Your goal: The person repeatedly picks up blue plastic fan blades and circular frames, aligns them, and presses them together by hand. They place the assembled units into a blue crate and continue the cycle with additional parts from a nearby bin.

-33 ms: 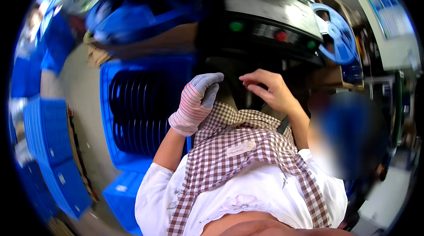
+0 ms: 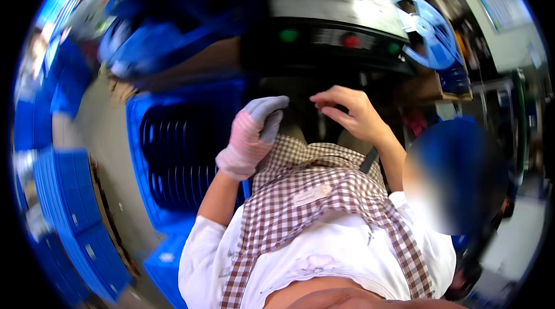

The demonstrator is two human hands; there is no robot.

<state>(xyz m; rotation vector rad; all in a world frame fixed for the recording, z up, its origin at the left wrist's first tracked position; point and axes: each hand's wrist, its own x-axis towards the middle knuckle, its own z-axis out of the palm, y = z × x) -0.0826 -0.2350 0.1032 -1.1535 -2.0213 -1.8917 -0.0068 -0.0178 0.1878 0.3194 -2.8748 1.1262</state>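
My left hand [image 2: 252,136], in a striped pink and grey work glove, hangs in front of my apron [image 2: 289,193], just right of a blue crate. Its fingers are curled and pressed together with the thumb close against them, and nothing shows in them. Across a small gap, my bare right hand [image 2: 351,112] is held with bent fingers. Its thumb stands a little apart from the forefinger, with nothing between. The blue crate [image 2: 136,153] holds two rows of black discs [image 2: 182,184], standing on edge. Neither hand touches them.
Ahead stands a machine [image 2: 329,2] with green and red buttons on its dark front panel. A pale blue spoked reel [image 2: 429,31] is beside it on the right. Blue bins [image 2: 69,187] are stacked at the left. Close on my right, a person in a blue cap [image 2: 457,164] appears blurred.
The whole view has shifted slightly, so the machine and reel sit further left and higher. Both hands keep nearly the same pose.
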